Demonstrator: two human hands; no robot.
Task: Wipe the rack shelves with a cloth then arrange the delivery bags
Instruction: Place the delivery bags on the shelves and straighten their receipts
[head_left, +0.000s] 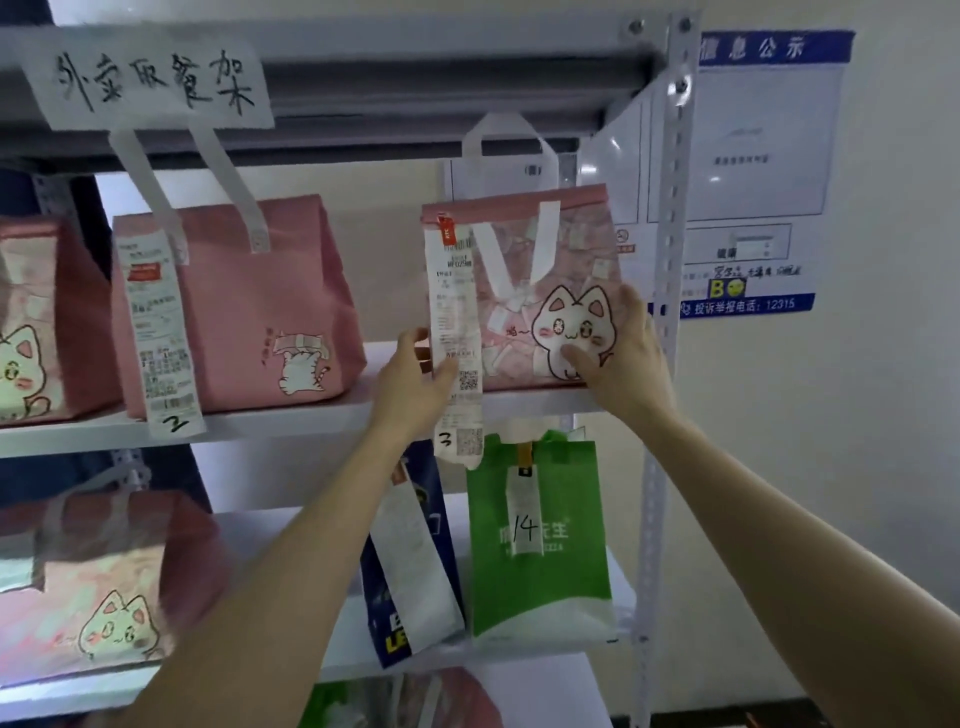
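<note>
Dim, soft light; glare on wall poster (613, 156); lower-left edge blurred, wide-angle bowing.

matt pink cloth-like bag (550, 291), thin printed paper receipt (457, 332), smooth painted metal rack shelf (291, 415), glossy laminated notice (748, 171)
</note>
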